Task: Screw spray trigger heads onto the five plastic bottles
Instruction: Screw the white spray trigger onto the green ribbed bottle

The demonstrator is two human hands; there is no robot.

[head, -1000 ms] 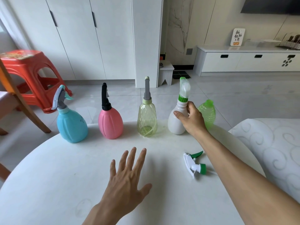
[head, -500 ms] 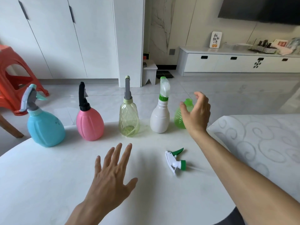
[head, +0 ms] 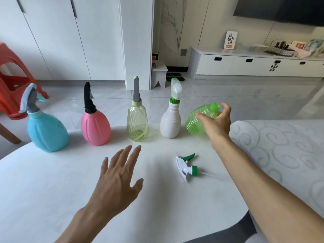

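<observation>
White cabinets, a pale tiled floor and a low white sideboard [head: 254, 64] fill the room behind a round white table [head: 52, 190], seen from the head camera. An orange plastic stool [head: 10, 81] stands on the floor far to the left.

On the table the right hand [head: 216, 124] grasps the green bottle [head: 198, 120], with the thumb on the bottle's near side and the fingers curled around its far side close to the neck. This bottle is tilted, its open threaded neck pointing up and to the right, and it carries no trigger head. Just beside this hand, to its left, stands the white bottle [head: 170, 122] with a green-collared spray head. Further left from the hand, in a row, come the clear yellowish bottle [head: 137, 123] with a grey head, then the pink bottle [head: 95, 128] with a black head, and last the blue bottle [head: 46, 134] with a grey and teal head. All four stand upright.

Below the right hand, near the forearm, the loose white and green trigger head [head: 186, 166] lies on its side on the table, touched by nothing.

The left hand [head: 115, 183] is released, palm down, fingers spread and pointing towards the bottles. It holds nothing, and the trigger head lies to its right, apart from it.
</observation>
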